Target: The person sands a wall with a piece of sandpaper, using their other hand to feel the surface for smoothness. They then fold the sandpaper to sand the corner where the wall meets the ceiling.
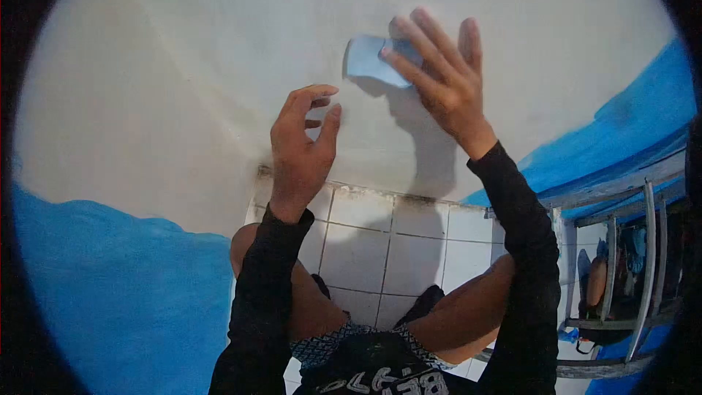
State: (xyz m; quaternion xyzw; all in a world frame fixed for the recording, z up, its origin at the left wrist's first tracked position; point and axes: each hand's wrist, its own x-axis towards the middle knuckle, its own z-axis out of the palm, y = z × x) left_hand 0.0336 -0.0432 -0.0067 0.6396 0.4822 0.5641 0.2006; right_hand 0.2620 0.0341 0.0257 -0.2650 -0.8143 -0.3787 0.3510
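A small light blue sheet [368, 61], like a piece of paper with slightly curled edges, is up against the white wall [219, 36]. My right hand [447, 84] holds it there with fingers spread over its right part; some fingertips reach past it. The hand hides that end, and its exact material cannot be made out. Lower and to the left, my left hand [303, 143] is raised before the wall, fingers curved and a gap between thumb and forefinger. Nothing shows in it, and it is apart from the sheet.
Blue paint covers the lower wall at left [131, 271] and a band at right [621, 113]. Below are white floor tiles [355, 249] between my bent legs. A wooden ladder-like frame [648, 249] stands at right, with dark and blue items behind it.
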